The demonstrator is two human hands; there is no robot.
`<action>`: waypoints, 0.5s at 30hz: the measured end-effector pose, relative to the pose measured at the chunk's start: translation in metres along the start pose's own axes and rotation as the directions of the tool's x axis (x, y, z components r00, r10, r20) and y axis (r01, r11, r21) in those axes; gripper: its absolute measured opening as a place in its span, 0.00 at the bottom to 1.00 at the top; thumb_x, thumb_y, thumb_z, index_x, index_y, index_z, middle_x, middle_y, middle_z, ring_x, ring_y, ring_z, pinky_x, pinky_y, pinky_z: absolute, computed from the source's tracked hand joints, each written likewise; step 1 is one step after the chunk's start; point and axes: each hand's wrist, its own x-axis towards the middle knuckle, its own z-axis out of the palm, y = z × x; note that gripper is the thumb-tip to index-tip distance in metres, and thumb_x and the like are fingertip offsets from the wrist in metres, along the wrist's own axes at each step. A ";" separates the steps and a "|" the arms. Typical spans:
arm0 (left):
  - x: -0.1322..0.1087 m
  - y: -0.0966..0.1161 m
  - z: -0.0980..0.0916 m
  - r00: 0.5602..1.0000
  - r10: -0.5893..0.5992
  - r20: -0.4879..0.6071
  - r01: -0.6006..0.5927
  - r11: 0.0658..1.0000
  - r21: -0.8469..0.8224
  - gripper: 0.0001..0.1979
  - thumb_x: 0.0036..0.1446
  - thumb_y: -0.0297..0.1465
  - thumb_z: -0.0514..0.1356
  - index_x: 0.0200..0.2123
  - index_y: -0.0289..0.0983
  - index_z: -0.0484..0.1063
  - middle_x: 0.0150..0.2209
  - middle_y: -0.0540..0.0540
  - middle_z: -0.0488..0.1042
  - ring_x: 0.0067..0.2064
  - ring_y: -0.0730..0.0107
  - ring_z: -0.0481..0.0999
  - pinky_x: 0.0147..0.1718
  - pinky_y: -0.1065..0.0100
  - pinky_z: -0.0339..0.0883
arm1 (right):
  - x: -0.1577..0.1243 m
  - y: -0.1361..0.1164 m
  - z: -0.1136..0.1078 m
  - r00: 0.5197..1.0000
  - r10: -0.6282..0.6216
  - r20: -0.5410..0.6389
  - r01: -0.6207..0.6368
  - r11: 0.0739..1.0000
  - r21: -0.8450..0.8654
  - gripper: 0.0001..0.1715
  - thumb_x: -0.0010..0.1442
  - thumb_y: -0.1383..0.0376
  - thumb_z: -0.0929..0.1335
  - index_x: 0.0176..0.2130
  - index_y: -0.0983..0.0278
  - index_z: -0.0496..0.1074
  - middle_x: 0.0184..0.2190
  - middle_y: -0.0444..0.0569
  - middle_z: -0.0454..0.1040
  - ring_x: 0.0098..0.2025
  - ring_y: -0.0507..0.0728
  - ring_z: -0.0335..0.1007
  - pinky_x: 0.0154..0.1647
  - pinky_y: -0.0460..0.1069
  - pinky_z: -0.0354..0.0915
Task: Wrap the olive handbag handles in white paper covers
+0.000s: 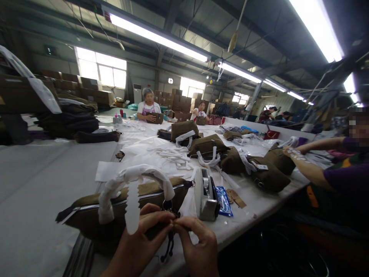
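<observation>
With the bag (89,225) by the tabletop's (34,200) near edge, the left hand (147,229) and right hand (199,243), fingertips pinched closed on the cord (170,243), should best work close together.

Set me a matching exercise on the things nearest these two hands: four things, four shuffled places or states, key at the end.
Column one
1. Grey, box-shaped tape dispenser
2. Flat, shiny blue packet
3. Nearest olive-brown fabric bag with silver zip
4. Thin black cord

Column two
A. Has a handle wrapped in white
B. Hangs below where left hand and right hand meet
C. Lies just right of the dispenser in the picture
D. Stands between bag and packet

Right pairs: 1-D, 2-C, 3-A, 4-B
</observation>
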 end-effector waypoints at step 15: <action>0.009 -0.007 -0.009 0.997 0.080 -0.022 -0.080 0.997 0.009 0.10 0.62 0.30 0.65 0.46 0.47 0.80 0.42 0.50 0.84 0.45 0.66 0.84 0.45 0.74 0.78 | 0.001 0.017 0.002 0.989 0.138 -0.052 -0.136 0.990 0.041 0.11 0.63 0.64 0.71 0.45 0.55 0.82 0.38 0.46 0.84 0.34 0.56 0.82 0.40 0.45 0.75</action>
